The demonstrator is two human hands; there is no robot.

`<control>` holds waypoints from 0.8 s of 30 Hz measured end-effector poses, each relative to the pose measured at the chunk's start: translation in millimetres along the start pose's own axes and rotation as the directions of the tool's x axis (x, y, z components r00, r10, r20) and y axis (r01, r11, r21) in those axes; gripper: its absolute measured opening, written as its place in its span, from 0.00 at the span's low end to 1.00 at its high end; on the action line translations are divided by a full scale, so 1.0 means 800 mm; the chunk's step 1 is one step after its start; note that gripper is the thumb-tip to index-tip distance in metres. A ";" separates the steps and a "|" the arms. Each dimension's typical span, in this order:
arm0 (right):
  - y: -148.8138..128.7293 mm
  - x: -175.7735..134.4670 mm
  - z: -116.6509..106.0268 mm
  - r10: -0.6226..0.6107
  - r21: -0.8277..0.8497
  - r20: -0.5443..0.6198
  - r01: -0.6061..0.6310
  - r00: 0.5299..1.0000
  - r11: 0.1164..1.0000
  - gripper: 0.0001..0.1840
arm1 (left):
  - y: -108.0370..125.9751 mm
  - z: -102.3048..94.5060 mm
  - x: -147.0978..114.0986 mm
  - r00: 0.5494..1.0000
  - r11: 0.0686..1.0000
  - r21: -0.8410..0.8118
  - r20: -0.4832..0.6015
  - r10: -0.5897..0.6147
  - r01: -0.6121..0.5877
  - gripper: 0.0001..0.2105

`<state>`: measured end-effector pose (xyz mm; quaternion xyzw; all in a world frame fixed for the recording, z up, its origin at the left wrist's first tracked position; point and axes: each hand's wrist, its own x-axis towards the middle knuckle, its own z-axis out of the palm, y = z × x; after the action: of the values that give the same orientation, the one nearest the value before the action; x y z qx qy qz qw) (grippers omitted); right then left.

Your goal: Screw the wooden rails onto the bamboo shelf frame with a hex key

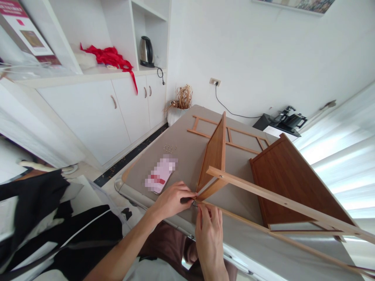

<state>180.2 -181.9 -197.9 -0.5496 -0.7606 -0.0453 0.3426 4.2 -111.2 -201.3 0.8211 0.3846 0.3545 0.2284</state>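
A partly assembled wooden frame (258,191), with panels and long rails, stands on the grey table. My left hand (174,199) is closed at its near left corner, fingertips pinching where a rail meets the upright panel (215,152). Just right of it, my right hand (209,228) is closed in a pinch on a small bent metal hex key (194,203) at that same corner. The fingers partly hide the key's end and the joint. Farther right, a wider brown panel (295,179) leans within the frame.
A phone-like pink item (161,173) and several small metal screws (169,148) lie on the table (184,156) left of the frame. Flat ladder-like wooden pieces (246,140) rest at the back. White cabinets (88,113) stand left; dark clothes (88,234) lie at lower left.
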 end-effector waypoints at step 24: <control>0.032 -0.020 -0.002 0.088 0.134 0.102 -0.101 0.991 0.986 0.13 | 0.002 0.000 0.001 1.000 0.999 0.044 -0.015 -0.009 0.009 0.14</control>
<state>205.3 -185.5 -213.9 -0.5614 -0.7506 0.0505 0.3448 5.6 -111.7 -199.9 0.8216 0.3978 0.3510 0.2087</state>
